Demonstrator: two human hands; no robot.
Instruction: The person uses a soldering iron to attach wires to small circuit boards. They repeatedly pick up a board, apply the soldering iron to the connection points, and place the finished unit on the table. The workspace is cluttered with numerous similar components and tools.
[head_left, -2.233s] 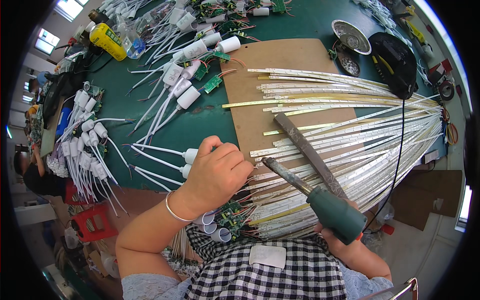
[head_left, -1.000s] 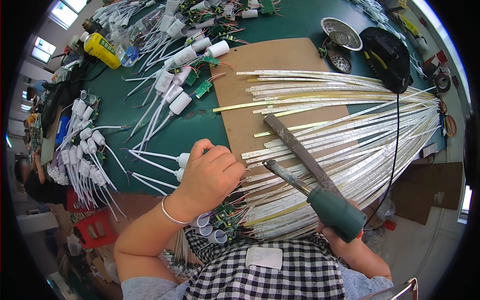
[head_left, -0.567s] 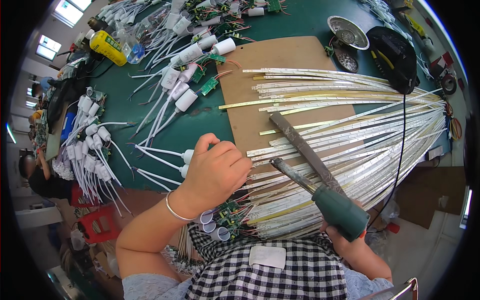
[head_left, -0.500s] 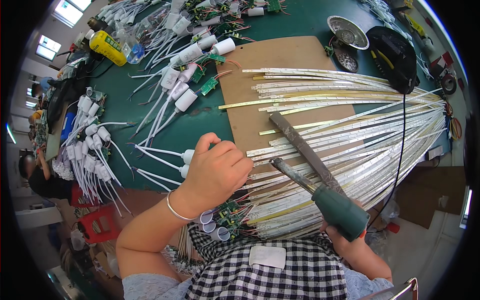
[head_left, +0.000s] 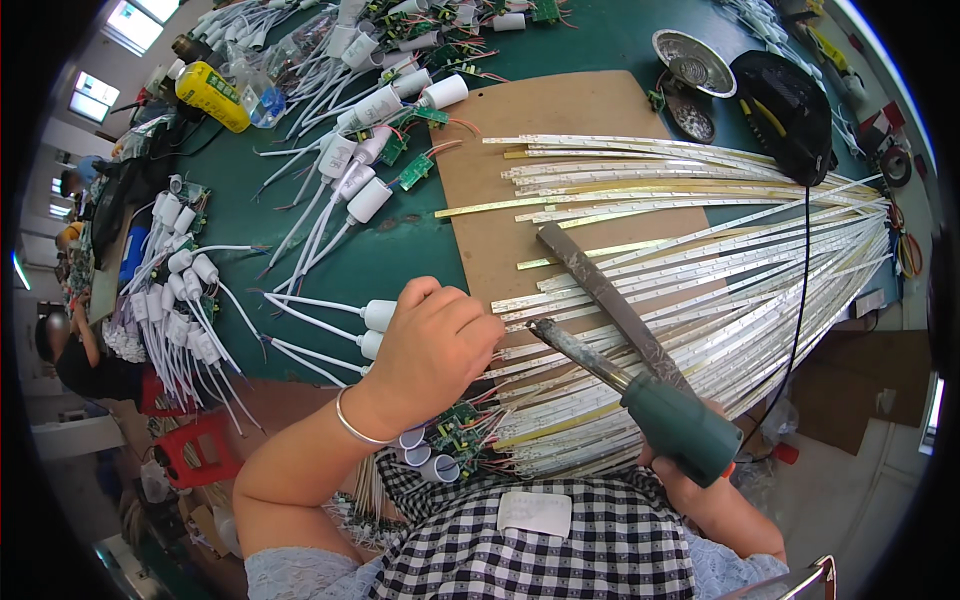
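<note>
My right hand (head_left: 688,488) grips the green handle of a soldering iron (head_left: 682,425), its grey tip pointing up and left near the strip ends. My left hand (head_left: 435,342) is closed in a pinch close to that tip; what it holds is hidden by the fingers. Under both hands lie many thin LED strips (head_left: 780,262), fanned out with their ends towards the left. A dark flat bar (head_left: 605,292) rests across them. White lamp caps with cables (head_left: 378,316) lie just left of my left hand, and green circuit boards (head_left: 462,432) sit below it.
The strips partly cover a brown board (head_left: 560,105) on the green table (head_left: 420,250). More capped cables (head_left: 370,200) lie at the left. A metal bowl (head_left: 697,62) and black mesh holder (head_left: 785,115) stand far right, with a black cord (head_left: 806,260) hanging across the strips. A yellow bottle (head_left: 212,97) is far left.
The soldering iron's tip has shifted slightly left, nearer to my left hand. My left hand's raised fingers have dipped a little; it stays closed.
</note>
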